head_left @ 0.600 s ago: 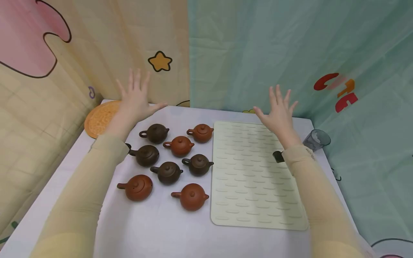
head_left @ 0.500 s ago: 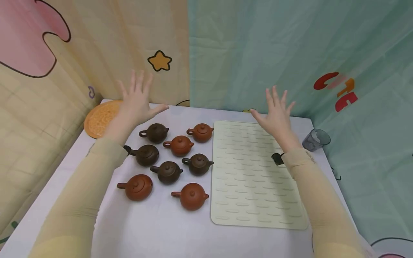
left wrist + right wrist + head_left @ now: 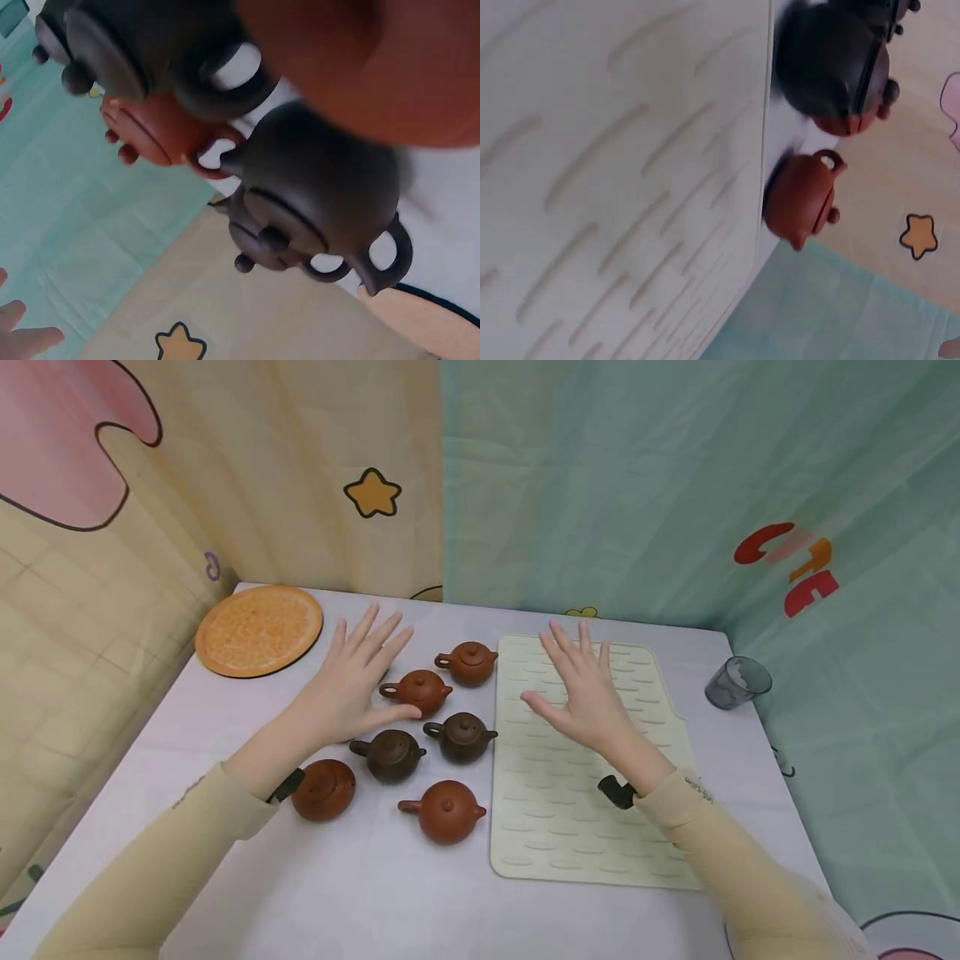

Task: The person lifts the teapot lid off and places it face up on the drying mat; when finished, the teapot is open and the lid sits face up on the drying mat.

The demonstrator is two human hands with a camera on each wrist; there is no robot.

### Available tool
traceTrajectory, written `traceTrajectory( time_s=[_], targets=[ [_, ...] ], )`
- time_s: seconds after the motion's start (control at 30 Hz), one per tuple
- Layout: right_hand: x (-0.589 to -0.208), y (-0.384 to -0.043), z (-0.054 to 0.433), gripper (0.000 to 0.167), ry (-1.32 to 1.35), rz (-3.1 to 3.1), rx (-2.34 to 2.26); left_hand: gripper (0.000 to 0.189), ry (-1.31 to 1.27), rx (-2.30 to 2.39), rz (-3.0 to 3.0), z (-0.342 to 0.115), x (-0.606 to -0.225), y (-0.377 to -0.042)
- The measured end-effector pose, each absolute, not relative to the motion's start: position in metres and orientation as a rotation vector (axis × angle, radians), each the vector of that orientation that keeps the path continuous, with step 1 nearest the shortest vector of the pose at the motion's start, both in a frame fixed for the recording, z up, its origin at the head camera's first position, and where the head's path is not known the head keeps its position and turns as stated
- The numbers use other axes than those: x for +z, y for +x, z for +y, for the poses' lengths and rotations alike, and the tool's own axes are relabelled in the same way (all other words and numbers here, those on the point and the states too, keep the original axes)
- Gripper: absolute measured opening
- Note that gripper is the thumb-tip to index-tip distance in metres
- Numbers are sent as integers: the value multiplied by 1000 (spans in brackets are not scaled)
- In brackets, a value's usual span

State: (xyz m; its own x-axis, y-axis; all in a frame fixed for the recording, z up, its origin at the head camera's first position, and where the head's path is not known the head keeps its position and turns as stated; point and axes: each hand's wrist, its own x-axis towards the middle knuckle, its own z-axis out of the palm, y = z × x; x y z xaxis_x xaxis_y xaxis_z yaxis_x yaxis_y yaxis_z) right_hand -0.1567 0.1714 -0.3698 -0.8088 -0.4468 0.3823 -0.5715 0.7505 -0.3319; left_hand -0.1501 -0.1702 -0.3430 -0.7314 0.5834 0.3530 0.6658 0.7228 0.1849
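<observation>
My left hand (image 3: 347, 693) hovers with spread fingers over the left group of small clay teapots, holding nothing. It hides the two dark teapots at the back left; a dark teapot (image 3: 322, 180) shows in the left wrist view. Near its thumb are a reddish teapot (image 3: 417, 692), a dark teapot (image 3: 461, 739) and another dark teapot (image 3: 392, 757). Reddish teapots also stand at the back (image 3: 472, 662), front left (image 3: 326, 791) and front centre (image 3: 447, 814). Fingers spread and holding nothing, my right hand (image 3: 588, 697) is above the pale ridged mat (image 3: 555, 827).
On the table's back left corner lies a round orange patterned board (image 3: 258, 631). A grey see-through cup (image 3: 737, 682) stands near the right edge. Printed curtains (image 3: 585, 485) hang close behind the white table (image 3: 360, 893) and along its sides.
Both hands have come down and nearer, from above the table's back edge to over the teapots and the mat. The right hand has also moved left. The teapots in view stay put.
</observation>
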Motion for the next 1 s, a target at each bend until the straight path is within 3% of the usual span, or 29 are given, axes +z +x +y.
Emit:
traceTrajectory(
  time_s=[0.23,0.47,1.0],
  targets=[
    [-396,-115,140,77,1087,-2691,701,89,-1182,-570,-2634,-167,-382,-104],
    [-416,-89,117,54,1334,-2693,876,68,-1277,-640,-2644,-166,-416,-72],
    [-429,-80,93,21,1423,-2596,924,37,-1144,-824,-2844,-165,-434,-59]
  ],
)
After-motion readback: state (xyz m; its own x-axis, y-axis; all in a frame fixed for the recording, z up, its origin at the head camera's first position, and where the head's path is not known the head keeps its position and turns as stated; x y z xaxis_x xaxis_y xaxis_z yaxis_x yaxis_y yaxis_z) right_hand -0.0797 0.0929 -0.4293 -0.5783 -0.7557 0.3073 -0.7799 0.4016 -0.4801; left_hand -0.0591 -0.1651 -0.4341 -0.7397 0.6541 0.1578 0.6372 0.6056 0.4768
